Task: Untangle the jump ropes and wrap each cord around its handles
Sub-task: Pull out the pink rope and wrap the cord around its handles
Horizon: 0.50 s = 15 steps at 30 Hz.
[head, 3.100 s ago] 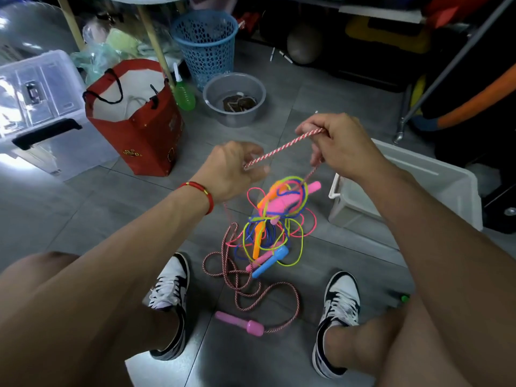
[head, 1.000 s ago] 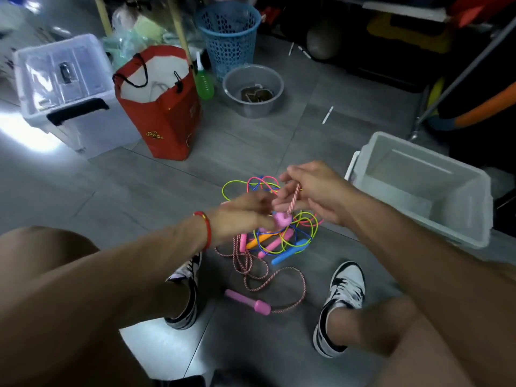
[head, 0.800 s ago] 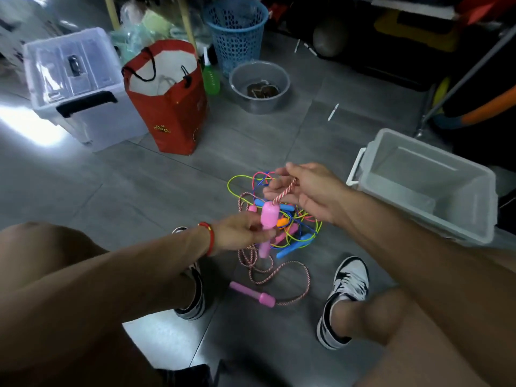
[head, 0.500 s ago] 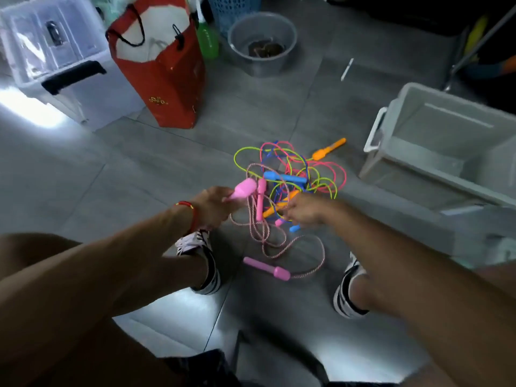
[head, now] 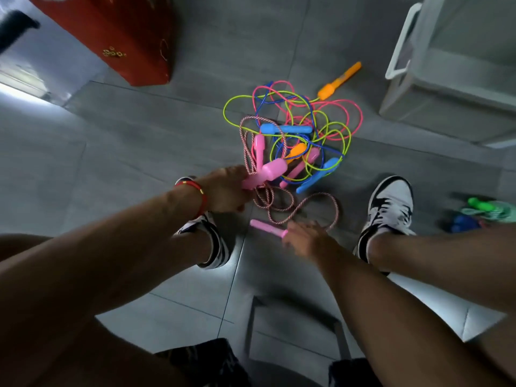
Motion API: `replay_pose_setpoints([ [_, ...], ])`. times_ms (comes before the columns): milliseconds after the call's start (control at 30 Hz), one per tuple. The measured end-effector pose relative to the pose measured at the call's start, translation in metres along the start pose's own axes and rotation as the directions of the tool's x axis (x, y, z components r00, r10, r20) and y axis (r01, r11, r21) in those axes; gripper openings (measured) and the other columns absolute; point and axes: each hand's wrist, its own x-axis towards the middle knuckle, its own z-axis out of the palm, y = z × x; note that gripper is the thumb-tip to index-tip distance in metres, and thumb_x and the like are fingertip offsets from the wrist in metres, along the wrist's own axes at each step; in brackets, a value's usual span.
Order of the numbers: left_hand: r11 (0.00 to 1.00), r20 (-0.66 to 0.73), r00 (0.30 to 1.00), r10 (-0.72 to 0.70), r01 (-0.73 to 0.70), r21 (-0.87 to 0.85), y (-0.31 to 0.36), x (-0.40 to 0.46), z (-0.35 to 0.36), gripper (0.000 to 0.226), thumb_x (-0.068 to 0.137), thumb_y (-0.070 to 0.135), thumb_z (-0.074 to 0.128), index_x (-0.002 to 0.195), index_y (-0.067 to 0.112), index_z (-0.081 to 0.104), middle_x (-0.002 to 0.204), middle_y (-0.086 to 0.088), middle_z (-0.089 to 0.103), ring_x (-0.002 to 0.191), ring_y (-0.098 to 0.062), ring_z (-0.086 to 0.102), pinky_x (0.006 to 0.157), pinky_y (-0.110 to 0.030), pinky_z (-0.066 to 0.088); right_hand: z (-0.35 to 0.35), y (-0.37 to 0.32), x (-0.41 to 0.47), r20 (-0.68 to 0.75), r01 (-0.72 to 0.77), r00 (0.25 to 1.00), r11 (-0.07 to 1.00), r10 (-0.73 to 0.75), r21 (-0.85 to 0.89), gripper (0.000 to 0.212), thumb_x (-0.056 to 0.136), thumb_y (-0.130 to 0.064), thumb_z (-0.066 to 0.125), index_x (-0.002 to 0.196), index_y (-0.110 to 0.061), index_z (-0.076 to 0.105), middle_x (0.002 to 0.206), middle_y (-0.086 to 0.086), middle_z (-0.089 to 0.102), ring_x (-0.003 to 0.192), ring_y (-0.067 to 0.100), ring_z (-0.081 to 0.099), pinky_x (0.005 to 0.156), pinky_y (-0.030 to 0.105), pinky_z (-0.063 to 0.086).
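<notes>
A tangle of jump ropes (head: 304, 127) lies on the grey floor: yellow, pink and blue cords with blue, orange and pink handles. My left hand (head: 226, 189) grips one pink handle (head: 269, 173) of the pink-and-white twisted rope (head: 268, 203). That rope's cord loops on the floor to its other pink handle (head: 265, 227), which lies between my shoes. My right hand (head: 305, 238) is low at this second handle, fingers at its near end; the hand is blurred, so a grip is unclear.
A red bag (head: 120, 34) stands at the back left, a white plastic bin (head: 446, 68) at the back right. My two shoes (head: 388, 213) flank the ropes. Green and blue items (head: 480, 212) lie at the far right.
The view has tilted down. My right hand let go of the twisted cord and dropped to the pink handle on the floor. My left hand keeps hold of the other pink handle.
</notes>
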Motion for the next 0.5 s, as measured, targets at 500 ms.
replay_pose_setpoints([
  [500, 0.906, 0.277, 0.923, 0.268, -0.144, -0.398, 0.027, -0.066, -0.045, 0.02, 0.103, 0.027, 0.053, 0.118, 0.013, 0.055, 0.105, -0.019, 0.068, 0.094, -0.035, 0.067, 0.081, -0.047, 0.056, -0.265, -0.071, -0.018, -0.111, 0.107, 0.993, 0.75, -0.045, 0.653, 0.029, 0.083, 0.012, 0.061, 0.08, -0.016, 0.054, 0.079, 0.013, 0.057, 0.069, 0.022, 0.063, 0.069, 0.032, 0.053],
])
